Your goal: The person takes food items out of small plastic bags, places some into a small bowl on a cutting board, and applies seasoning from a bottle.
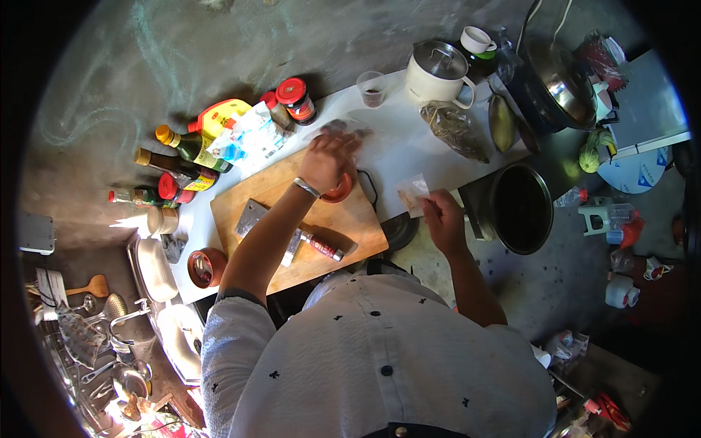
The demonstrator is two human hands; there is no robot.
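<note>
My left hand (324, 164), with a bracelet at the wrist, is over the upper right of the wooden cutting board (279, 274). Its fingers blur near a plastic bag, so I cannot tell whether they hold anything. Just beneath that hand lies a reddish-brown round lid or dish (337, 189). To the right, my right hand (444, 219) pinches a small clear plastic packet (413, 194) by its corner. On the board are a cleaver (252, 217), partly behind my left forearm, and a small red-labelled bottle (324, 247). A brown clay pot (207, 268) stands left of the board.
Sauce bottles (191, 153) and a red-lidded jar (296, 101) line the wall. Farther right are a plastic cup (372, 90), a white lidded pot (438, 74), a bagged item (453, 131), an eggplant (501, 123) and a large dark pot (521, 208). A sink (178, 339) lies lower left.
</note>
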